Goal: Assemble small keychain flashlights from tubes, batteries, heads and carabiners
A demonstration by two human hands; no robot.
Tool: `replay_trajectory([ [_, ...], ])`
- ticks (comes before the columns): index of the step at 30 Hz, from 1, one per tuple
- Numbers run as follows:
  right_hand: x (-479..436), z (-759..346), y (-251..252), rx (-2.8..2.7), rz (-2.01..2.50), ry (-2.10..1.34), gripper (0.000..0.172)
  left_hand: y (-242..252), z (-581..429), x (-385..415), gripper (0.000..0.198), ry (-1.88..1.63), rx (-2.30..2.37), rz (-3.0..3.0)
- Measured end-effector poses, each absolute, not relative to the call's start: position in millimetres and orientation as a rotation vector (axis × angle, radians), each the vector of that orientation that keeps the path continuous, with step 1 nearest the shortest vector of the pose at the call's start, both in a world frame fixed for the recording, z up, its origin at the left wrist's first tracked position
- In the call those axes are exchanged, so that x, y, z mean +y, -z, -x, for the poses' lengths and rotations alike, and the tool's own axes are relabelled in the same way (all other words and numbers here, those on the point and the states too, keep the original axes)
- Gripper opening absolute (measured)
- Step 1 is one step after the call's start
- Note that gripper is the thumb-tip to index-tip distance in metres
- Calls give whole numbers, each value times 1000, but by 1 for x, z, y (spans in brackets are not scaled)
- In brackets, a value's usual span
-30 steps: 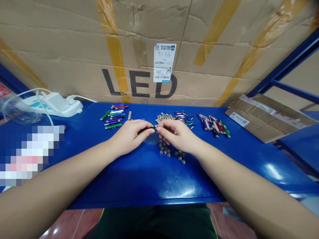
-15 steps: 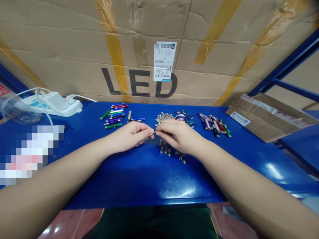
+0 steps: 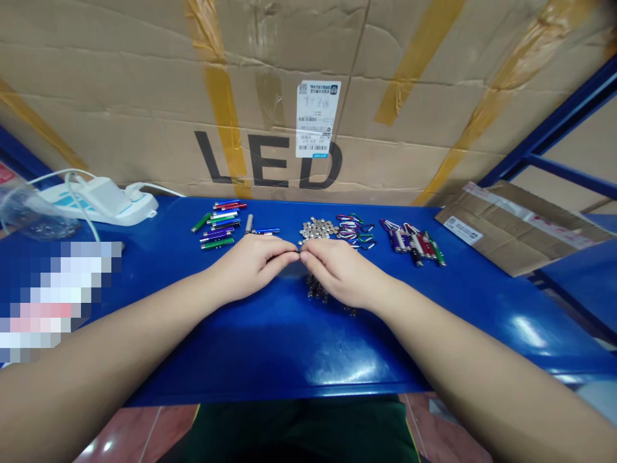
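Observation:
My left hand (image 3: pixel 250 267) and my right hand (image 3: pixel 344 273) meet fingertip to fingertip over the middle of the blue table. Each is closed in a pinch, and between the tips is a small metal part (image 3: pixel 299 253), mostly hidden by the fingers. Just behind my right hand lies a pile of silver button cells (image 3: pixel 317 227). Small metal end caps (image 3: pixel 315 289) sit below that hand, partly covered by it. Several carabiner clips (image 3: pixel 354 225) lie beyond it. Behind my left hand are several coloured metal tubes (image 3: pixel 224 222), a grey tube (image 3: pixel 249 223) and a blue tube (image 3: pixel 267 231).
Mini flashlights with clips (image 3: pixel 417 243) are grouped at right, near an open cardboard carton (image 3: pixel 520 225). A white power strip (image 3: pixel 110 204) with cables stands at back left. A large cardboard box (image 3: pixel 395 148) walls off the rear of the blue table (image 3: pixel 270 354).
My fingertips have drawn closer together around the small metal part, covering more of it. My right hand has lowered slightly and hides more of the end caps.

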State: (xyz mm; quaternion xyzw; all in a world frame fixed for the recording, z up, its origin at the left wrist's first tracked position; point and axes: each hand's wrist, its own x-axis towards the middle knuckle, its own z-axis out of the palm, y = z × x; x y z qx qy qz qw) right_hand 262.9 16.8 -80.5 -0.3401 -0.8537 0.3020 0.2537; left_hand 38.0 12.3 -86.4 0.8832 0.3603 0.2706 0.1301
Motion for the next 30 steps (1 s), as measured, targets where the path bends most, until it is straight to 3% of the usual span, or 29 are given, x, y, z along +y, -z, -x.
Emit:
replay_trajectory([
  [2, 16, -267, 79, -2462, 812, -518, 23, 85, -40, 12, 34, -763, 1048, -2384],
  [5, 16, -269, 78, -2470, 763, -565, 29, 85, -41, 10, 35, -797, 1017, -2335],
  [7, 15, -267, 79, -2352, 803, -820, 34, 86, -39, 10, 31, -872, 986, -2473],
  [12, 13, -256, 82, -1714, 921, -1852, 35, 88, -34, 9, 32, -945, 931, -2844],
  [14, 14, -254, 82, -1612, 949, -2019, 33, 88, -34, 10, 33, -920, 941, -2883],
  [16, 14, -255, 82, -1759, 990, -1836, 34, 87, -36, 10, 33, -890, 992, -2829],
  [20, 14, -262, 82, -2277, 963, -868, 31, 83, -41, 10, 33, -789, 1066, -2473],
  [22, 15, -266, 84, -2438, 876, -567, 26, 81, -43, 9, 38, -726, 1091, -2226],
  [30, 19, -268, 87, -2545, 694, -51, 28, 79, -41, 7, 49, -561, 1004, -1600],
])
